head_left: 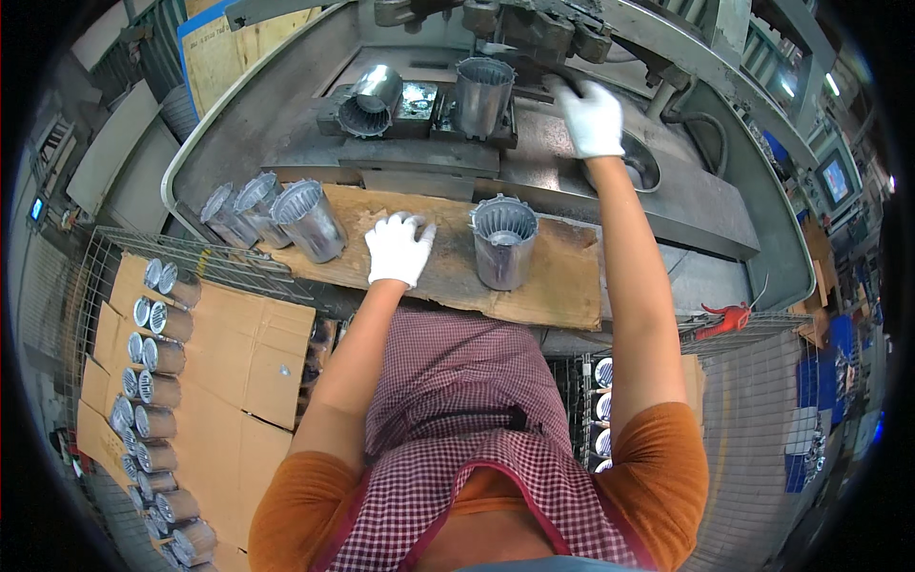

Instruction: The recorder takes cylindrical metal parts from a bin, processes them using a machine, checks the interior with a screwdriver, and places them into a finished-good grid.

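Note:
My left hand (pixel 398 250), in a white glove, lies on the worn brown board (pixel 434 204) with its fingers apart and nothing in them. To its right stands an upright ribbed metal cylinder (pixel 505 243), open at the top. Leaning together to its left are several similar metal cylinders (pixel 311 221). My right hand (pixel 591 119), gloved too, reaches forward over the machine bed with fingers stretched out; its dark fingertips blend into the machine. Close to it, a ribbed cylinder (pixel 484 97) stands upright in a fixture. Another cylinder (pixel 371 100) lies tilted on the fixture's left side.
Overhead hangs the machine's clamp assembly (pixel 553 33). At left, a wire cage (pixel 95 248) holds cardboard (pixel 224 357) with rows of metal cylinders (pixel 157 419). An oval opening (pixel 643 172) lies beside my right wrist. A red-handled tool (pixel 724 320) rests by the right cage edge.

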`<state>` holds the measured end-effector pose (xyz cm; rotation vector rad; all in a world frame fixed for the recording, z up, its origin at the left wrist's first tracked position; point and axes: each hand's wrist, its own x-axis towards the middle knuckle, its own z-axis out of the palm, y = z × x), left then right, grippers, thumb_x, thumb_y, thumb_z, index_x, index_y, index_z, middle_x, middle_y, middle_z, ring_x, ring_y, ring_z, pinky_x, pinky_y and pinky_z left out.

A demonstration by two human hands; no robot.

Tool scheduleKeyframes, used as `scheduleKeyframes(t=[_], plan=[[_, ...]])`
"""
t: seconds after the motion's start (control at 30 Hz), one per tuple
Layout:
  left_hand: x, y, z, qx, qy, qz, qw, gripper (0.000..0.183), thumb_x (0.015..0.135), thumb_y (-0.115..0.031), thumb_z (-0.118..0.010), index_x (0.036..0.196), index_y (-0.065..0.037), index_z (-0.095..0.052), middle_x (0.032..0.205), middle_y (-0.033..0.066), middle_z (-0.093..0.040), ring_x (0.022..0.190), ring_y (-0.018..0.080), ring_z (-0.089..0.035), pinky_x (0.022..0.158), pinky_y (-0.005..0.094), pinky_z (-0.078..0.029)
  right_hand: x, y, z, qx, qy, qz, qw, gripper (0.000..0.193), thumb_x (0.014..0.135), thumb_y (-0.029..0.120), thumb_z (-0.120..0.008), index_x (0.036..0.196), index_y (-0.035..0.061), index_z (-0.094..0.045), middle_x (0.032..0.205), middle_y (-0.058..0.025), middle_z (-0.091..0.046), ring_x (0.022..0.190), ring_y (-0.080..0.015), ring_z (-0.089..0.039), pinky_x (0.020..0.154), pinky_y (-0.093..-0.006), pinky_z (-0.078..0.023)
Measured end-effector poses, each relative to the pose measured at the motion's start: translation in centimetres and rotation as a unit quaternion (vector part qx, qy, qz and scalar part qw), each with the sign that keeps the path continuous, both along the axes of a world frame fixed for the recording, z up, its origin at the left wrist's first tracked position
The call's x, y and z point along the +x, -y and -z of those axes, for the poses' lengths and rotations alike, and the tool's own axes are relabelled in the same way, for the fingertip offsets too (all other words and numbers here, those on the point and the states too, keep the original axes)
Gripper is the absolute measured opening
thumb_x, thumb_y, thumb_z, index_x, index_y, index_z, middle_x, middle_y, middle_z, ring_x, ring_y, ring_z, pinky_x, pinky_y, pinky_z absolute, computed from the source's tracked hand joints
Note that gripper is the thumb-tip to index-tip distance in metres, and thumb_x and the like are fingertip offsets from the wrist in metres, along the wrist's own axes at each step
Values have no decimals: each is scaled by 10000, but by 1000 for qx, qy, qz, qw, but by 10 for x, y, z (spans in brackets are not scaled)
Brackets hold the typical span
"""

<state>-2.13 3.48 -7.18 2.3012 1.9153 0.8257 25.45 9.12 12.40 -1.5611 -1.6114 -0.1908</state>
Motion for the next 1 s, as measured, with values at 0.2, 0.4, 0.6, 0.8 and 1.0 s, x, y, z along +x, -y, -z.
scheduleKeyframes(t=[0.2, 0.4, 0.6, 0.8, 1.0], plan=[[2, -1, 3, 12, 4, -2, 1000, 358, 883, -437, -555, 1042, -146, -688, 1104, 86, -639, 1111, 291, -532, 957, 450, -373, 59, 24, 2, 111, -43, 62, 991, 344, 829, 397, -630, 942, 82, -708, 901, -176, -671, 862, -357, -625, 773, -414, -483], [2, 8, -19, -19, 158, -23, 987, 475, 918, -410, -542, 1274, -97, -567, 1062, 170, -660, 989, 347, -609, 908, 441, -438, 110, 60, 25, 14, -21, 136, 990, 359, 844, 418, -593, 996, 115, -712, 984, -161, -682, 938, -346, -635, 824, -414, -489], [46, 40, -59, -101, 212, 225, 946, 790, 757, -410, -739, 1390, -57, -425, 1272, 222, -557, 1179, 288, -551, 1011, 346, -410, 149, 93, 72, -161, 37, 189, 968, 402, 861, 471, -570, 1074, 152, -691, 996, -167, -684, 972, -352, -636, 845, -429, -494], [63, 78, -83, -23, 111, 201, 973, 450, 555, -363, -865, 788, -42, -651, 933, 138, -664, 858, 299, -651, 750, 373, -512, 146, 148, 95, -50, 103, 278, 954, 598, 826, 504, -626, 1288, 131, -556, 1143, -171, -637, 1035, -355, -611, 893, -447, -474], [65, 121, -95, 154, 112, 344, 920, 361, 512, -378, -835, 730, -128, -694, 1075, 169, -669, 741, 269, -659, 691, 371, -497, 107, 221, 127, -20, -48, 122, 991, 564, 835, 308, -698, 1327, 96, -520, 1137, -157, -629, 1042, -302, -596, 940, -409, -445]])
